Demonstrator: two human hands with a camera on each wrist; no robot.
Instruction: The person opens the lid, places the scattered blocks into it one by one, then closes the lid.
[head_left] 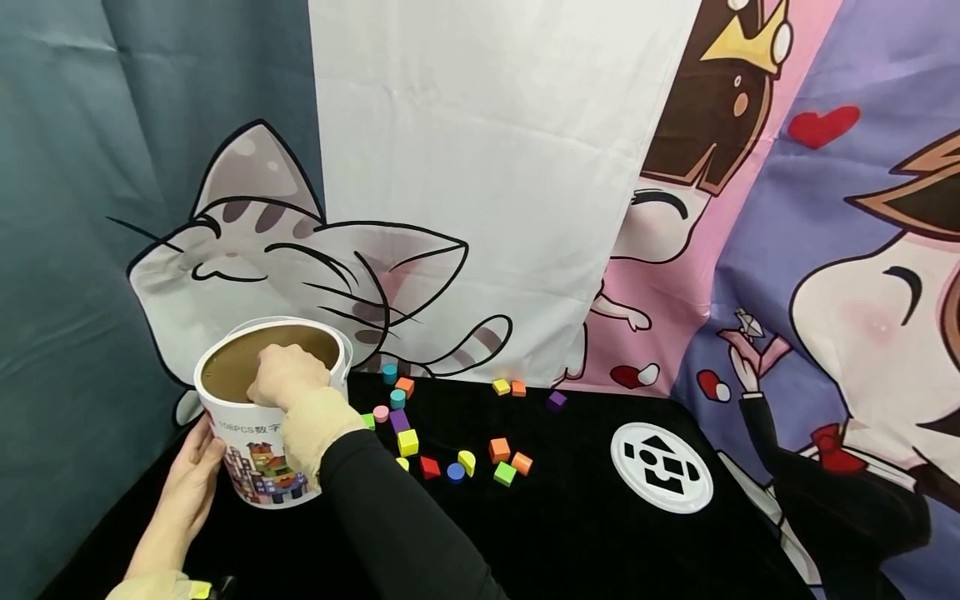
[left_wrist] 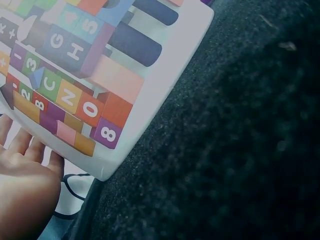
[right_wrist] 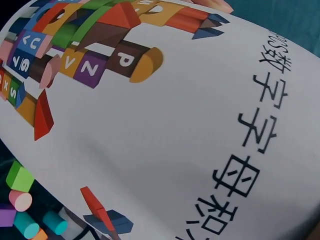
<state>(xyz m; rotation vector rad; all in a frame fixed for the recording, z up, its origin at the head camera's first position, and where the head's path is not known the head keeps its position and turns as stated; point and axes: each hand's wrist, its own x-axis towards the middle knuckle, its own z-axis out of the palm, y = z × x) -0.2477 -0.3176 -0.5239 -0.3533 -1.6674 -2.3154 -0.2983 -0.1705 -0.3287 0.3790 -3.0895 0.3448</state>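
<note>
Touching side of bucket (head_left: 255,458) w/ relaxed, uncurled L hand (head_left: 187,479). Reaching down over near rim w/ R hand (head_left: 288,377), forearm slanting up; can't tell grip, w/ fingertips hidden inside. Scattered R of hands: blocks (head_left: 407,442).

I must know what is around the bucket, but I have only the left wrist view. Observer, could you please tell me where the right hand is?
Observer: The right hand is reaching in at the open top of the bucket.
Operator: Thank you. Can you see a lid somewhere?
Observer: Yes, a white lid with black shapes lies on the black cloth, apart from the bucket, at the right of the head view.
Operator: And what lies between these two, please?
Observer: Loose blocks of several colours, scattered on the cloth.
</note>
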